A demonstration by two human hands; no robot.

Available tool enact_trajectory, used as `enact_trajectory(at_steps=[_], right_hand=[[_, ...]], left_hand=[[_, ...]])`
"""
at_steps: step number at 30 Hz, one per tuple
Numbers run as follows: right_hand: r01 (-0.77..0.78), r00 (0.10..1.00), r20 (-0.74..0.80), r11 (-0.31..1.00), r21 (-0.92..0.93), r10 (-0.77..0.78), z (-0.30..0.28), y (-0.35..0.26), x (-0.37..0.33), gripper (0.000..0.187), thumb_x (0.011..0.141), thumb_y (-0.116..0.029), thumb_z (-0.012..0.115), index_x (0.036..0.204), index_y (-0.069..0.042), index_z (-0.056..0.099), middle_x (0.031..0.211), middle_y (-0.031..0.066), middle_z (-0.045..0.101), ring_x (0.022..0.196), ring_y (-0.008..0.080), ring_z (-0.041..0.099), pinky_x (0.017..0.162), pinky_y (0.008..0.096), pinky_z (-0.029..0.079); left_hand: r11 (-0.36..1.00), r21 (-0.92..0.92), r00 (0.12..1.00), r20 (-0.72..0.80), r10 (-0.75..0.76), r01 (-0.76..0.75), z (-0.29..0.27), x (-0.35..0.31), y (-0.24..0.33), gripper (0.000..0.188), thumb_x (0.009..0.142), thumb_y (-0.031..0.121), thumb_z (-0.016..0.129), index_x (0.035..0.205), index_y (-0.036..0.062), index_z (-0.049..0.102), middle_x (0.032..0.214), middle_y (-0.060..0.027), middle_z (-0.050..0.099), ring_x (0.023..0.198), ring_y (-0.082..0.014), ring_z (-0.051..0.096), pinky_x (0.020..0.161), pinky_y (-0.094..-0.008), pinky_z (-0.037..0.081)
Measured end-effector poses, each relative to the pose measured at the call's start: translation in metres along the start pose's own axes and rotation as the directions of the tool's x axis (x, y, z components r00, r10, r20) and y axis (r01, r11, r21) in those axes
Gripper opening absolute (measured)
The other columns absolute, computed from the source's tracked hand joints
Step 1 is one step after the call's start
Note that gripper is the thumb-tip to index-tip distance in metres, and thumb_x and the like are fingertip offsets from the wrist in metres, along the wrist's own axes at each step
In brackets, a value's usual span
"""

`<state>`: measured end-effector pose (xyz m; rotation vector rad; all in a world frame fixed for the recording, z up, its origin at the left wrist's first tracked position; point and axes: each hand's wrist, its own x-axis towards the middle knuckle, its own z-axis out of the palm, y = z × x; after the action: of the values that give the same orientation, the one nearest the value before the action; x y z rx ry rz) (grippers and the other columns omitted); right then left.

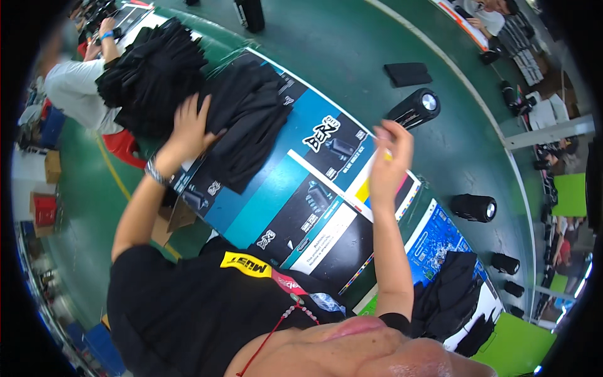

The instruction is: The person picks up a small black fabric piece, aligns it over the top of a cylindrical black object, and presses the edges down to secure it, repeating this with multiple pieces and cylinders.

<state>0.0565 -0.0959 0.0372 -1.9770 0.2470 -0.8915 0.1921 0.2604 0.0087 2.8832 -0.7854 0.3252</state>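
My left hand [191,129] lies with fingers spread on a heap of black fabric pieces [248,116], at the edge where it meets a taller bunched black pile [157,69]. My right hand [392,154] is raised over the right end of the printed sheet [257,213], fingers loosely bent and apart. A small yellow patch shows at its fingers; I cannot tell what it is. Just beyond the fingertips lies a black cylindrical speaker [411,110] with a silver round end. I see no grip on it.
A flat black piece [408,74] and another black cylinder [474,208] lie on the green surface. Black cloth [449,289] covers part of a blue printed sheet [433,242] at right. A person in a light shirt [78,91] works at far left; another [487,19] sits far right.
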Motion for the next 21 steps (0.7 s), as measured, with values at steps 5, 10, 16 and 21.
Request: enact_trajectory(at_steps=[5,10,16,21], right_hand=[[0.23,0.973,0.093,0.922,-0.31,-0.211,0.074,0.049,0.086,0.054,0.089,-0.032,0.061,0.124,0.007,0.048,0.131,0.0295,0.041,0.127,0.043,0.036,0.103,0.0457,0.035],[-0.249,0.947,-0.09,0.528,-0.812,0.309,0.082,0.136,0.171,0.046,0.084,-0.029,0.061,0.116,0.005,0.058,0.128,0.035,0.041,0.123,0.046,0.035,0.104,0.0488,0.03],[0.248,0.943,0.323,0.829,-0.502,-0.086,0.094,0.069,0.094,0.013,0.082,-0.001,0.053,0.091,0.0,0.062,0.101,0.0117,0.063,0.097,0.0281,0.059,0.084,0.0403,0.045],[-0.042,0.991,0.128,0.992,0.122,0.027,0.003,-0.036,0.051,0.02,0.083,0.002,0.062,0.103,0.001,0.061,0.106,0.0076,0.062,0.102,0.0166,0.059,0.09,0.028,0.044]], left_hand=[[0.991,-0.13,0.995,-0.091,-0.047,0.035,0.022,-0.018,0.02,0.083,0.082,0.028,0.067,0.145,-0.0022,0.021,0.148,-0.0281,0.02,0.138,-0.0414,0.019,0.113,-0.0486,0.016],[0.984,-0.172,0.988,-0.136,-0.073,0.049,0.016,-0.009,0.024,0.085,0.079,0.029,0.07,0.144,-0.0022,0.024,0.148,-0.028,0.022,0.138,-0.0412,0.021,0.113,-0.049,0.016],[0.856,-0.491,0.986,0.041,-0.162,0.161,0.004,-0.021,0.006,0.099,0.069,0.029,0.078,0.148,0.0061,0.023,0.153,-0.022,0.013,0.141,-0.0381,0.016,0.114,-0.0446,0.013],[0.63,-0.773,0.994,-0.108,-0.02,-0.071,-0.073,0.005,0.016,0.09,0.069,0.033,0.079,0.142,0.0039,0.035,0.151,-0.0174,0.022,0.141,-0.0308,0.019,0.114,-0.041,0.017]])
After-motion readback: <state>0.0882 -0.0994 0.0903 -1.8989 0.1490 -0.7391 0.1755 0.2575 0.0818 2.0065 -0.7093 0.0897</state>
